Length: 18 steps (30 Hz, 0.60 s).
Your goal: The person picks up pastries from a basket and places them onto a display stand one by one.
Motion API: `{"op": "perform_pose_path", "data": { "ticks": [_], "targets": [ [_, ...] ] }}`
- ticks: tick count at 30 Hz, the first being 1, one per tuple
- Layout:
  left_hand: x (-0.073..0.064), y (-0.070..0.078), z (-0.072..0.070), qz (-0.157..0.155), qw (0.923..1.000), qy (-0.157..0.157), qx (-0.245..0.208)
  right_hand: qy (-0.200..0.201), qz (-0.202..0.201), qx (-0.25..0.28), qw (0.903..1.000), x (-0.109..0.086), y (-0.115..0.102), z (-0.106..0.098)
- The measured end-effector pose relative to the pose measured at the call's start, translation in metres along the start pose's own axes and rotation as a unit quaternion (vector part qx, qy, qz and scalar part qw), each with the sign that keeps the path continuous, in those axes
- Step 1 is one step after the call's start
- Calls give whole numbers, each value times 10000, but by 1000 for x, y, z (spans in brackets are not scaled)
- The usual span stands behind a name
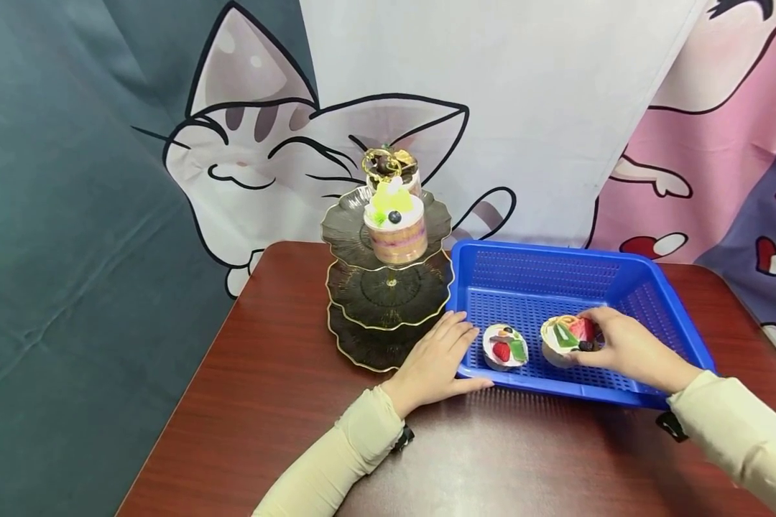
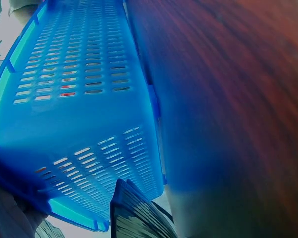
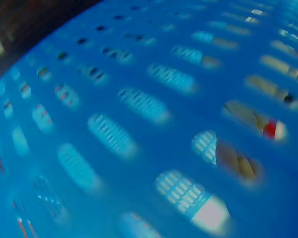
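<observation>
My right hand [image 1: 627, 348] reaches into a blue plastic basket [image 1: 559, 390] and grips a fruit-topped dessert cup [image 1: 559, 352] between thumb and fingers. Strawberry, green fruit and dark berries show on its top. To its left in the basket sits another cream-topped dessert cup [image 1: 504, 348]. My left hand [image 1: 433, 362] rests on the basket's front left corner, fingers extended along the rim. The left wrist view has the slotted basket wall [image 2: 84, 119] up close, with part of the left hand [image 2: 10, 213] at the edge. Basket slots [image 3: 111, 134] fill the right wrist view, hiding the right hand.
A dark tiered stand [image 1: 352, 345] with gold wavy edges stands left of the basket. On its top tier are a layered cake [image 1: 397, 240] with yellow topping and a chocolate-topped cake [image 1: 383, 165] behind. A cat-print cloth [image 1: 246, 143] hangs behind the wooden table [image 1: 259, 402].
</observation>
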<state>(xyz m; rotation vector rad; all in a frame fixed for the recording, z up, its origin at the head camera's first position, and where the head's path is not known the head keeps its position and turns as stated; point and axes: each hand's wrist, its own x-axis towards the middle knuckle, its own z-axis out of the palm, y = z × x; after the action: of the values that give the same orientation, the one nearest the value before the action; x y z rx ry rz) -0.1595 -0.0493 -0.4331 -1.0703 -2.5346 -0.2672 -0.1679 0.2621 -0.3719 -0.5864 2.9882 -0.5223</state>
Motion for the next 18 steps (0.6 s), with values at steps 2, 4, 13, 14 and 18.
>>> {"op": "perform_pose_path", "data": {
  "ticks": [2,4,13,14,18],
  "targets": [
    [0,0,0,15,10000,3,2,27,-25,-22,10000,-2,-3,-3],
    [1,0,0,28,10000,0,24,54,-54,-70,9999,-4,-6,-6],
    [0,-1,1,50,10000,22,69,198,-215,-128,9995,-9,-19,-20],
    [0,-1,1,54,9999,22,86,200,-222,-119,9995,-9,-20,-21],
    [0,-1,1,62,9999,46,113,271,-273,-86,9992,-9,-28,-28]
  ]
}}
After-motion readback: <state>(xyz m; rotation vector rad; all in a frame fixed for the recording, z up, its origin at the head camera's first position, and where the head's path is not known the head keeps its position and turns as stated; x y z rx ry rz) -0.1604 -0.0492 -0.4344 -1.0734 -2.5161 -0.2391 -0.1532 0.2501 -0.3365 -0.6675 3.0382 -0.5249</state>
